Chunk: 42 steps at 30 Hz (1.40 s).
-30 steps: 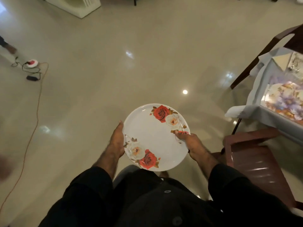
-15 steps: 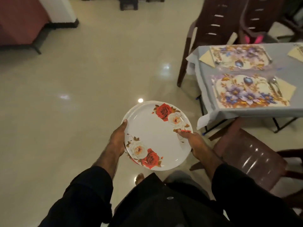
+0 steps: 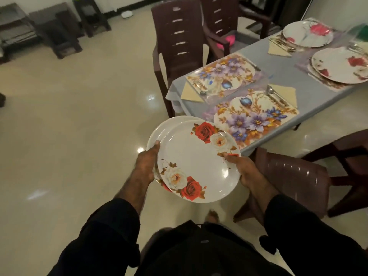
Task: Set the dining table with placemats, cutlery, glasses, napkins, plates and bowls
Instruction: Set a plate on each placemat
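Note:
I carry a small stack of white plates with red and white roses (image 3: 196, 162) in front of my chest. My left hand (image 3: 146, 166) grips the stack's left rim, and my right hand (image 3: 244, 172) grips its right rim with the thumb on top. The top plate sits shifted to the right of the one beneath. Ahead to the right is the dining table with a grey cloth (image 3: 282, 76). Two floral placemats (image 3: 256, 118) near me are bare, each with a folded napkin (image 3: 191, 94) and cutlery (image 3: 276, 96). Two far settings hold rose plates (image 3: 338, 66).
A brown plastic chair (image 3: 288, 176) stands right below the table's near edge, close to my right hand. Two more brown chairs (image 3: 179, 40) stand at the table's left side. Dark stools (image 3: 65, 36) line the far wall. Open tiled floor spreads to the left.
My view has swung right and up, bringing the whole table and its far plates into sight. The top plate has slid right on the stack. Both hands keep their grip.

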Tool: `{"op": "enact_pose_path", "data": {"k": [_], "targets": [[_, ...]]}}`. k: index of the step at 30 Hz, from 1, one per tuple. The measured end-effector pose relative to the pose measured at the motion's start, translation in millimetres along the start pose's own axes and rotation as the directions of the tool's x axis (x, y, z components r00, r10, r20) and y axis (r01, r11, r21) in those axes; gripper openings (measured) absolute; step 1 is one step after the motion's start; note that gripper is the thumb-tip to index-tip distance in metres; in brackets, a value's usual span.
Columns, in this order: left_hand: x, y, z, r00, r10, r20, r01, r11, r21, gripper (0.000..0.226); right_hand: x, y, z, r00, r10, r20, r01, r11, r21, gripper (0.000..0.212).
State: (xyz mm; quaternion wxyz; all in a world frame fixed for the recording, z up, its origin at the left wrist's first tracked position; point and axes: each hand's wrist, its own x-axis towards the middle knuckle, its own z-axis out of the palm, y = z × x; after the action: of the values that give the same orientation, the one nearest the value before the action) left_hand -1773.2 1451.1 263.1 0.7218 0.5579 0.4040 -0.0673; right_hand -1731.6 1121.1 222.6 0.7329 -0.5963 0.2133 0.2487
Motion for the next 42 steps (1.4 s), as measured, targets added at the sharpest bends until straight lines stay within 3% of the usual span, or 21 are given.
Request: {"op": "enact_pose_path", "data": {"k": [3,6,9,11,14,15,16,18,19,22,24,26,29,32,36,39,42], "targets": [[23.9,38.3,34.5,1.0,0.019,0.022,-0.02,0.999,0.039,0.054,18.9,-38.3,-5.3,0.998,-0.054,0.012,0.054,0.998,0.035,0.022],[50.1,79.8,71.7,0.995,0.045,0.092,-0.051,0.997,0.061,0.052,33.1,-74.3,-15.4,0.989,-0.122,-0.084,0.131,0.986,0.102,0.012],[88.5,124.1,112.6,0.977,0.078,0.196,-0.102,0.988,0.115,0.047,51.4,-95.2,-31.3,0.973,-0.14,-0.182,0.173,0.967,0.187,0.016],[114.7,150.0,142.1,0.965,0.092,0.247,-0.129,0.982,0.137,0.04,60.7,-100.3,-44.3,0.956,-0.13,-0.263,0.197,0.949,0.248,0.031],[153.0,184.7,186.4,0.958,0.107,0.267,-0.162,0.968,0.193,0.031,66.9,-105.5,-64.3,0.903,-0.142,-0.404,0.289,0.899,0.329,0.089],[164.4,192.6,198.3,0.955,0.108,0.275,-0.169,0.963,0.21,0.033,65.5,-109.1,-66.6,0.883,-0.139,-0.448,0.312,0.888,0.339,0.097],[172.3,199.7,209.5,0.954,0.11,0.28,-0.179,0.956,0.233,0.037,61.0,-115.6,-63.8,0.865,-0.129,-0.485,0.326,0.88,0.346,0.087],[178.5,212.6,233.4,0.945,0.121,0.305,-0.206,0.942,0.266,0.038,54.6,-124.7,-62.3,0.789,-0.111,-0.604,0.382,0.859,0.34,0.034],[181.7,218.4,246.3,0.939,0.138,0.315,-0.226,0.938,0.262,0.031,52.0,-127.2,-61.3,0.742,-0.098,-0.663,0.409,0.85,0.331,0.017],[183.5,236.4,285.7,0.924,0.208,0.322,-0.299,0.916,0.266,0.02,55.5,-119.4,-81.6,0.624,-0.025,-0.781,0.454,0.825,0.337,0.03],[185.0,245.1,307.1,0.914,0.247,0.322,-0.341,0.897,0.281,0.02,59.2,-113.9,-95.1,0.589,0.011,-0.808,0.476,0.803,0.358,0.042],[187.9,251.7,324.9,0.904,0.292,0.312,-0.382,0.878,0.287,0.028,63.1,-116.3,-101.7,0.54,0.06,-0.84,0.451,0.821,0.349,0.033],[193.5,259.9,343.5,0.905,0.341,0.255,-0.409,0.863,0.297,0.04,79.3,-120.0,-114.7,0.531,0.105,-0.841,0.401,0.843,0.358,0.017],[196.5,267.2,357.4,0.936,0.316,0.152,-0.348,0.894,0.283,0.042,105.7,-125.0,-125.8,0.539,0.145,-0.83,0.323,0.874,0.362,0.031],[190.5,276.4,365.2,0.974,0.222,0.037,-0.225,0.943,0.244,0.024,142.4,-133.9,-129.8,0.579,0.168,-0.798,0.179,0.929,0.325,0.048],[189.3,279.8,361.3,0.979,0.198,-0.041,-0.184,0.958,0.222,0.028,163.4,-137.6,-128.4,0.616,0.178,-0.767,0.1,0.949,0.3,0.027],[186.8,281.3,362.1,0.976,0.192,-0.099,-0.173,0.969,0.175,0.034,184.0,-130.0,-130.1,0.675,0.185,-0.714,0.048,0.955,0.294,0.054]]}}
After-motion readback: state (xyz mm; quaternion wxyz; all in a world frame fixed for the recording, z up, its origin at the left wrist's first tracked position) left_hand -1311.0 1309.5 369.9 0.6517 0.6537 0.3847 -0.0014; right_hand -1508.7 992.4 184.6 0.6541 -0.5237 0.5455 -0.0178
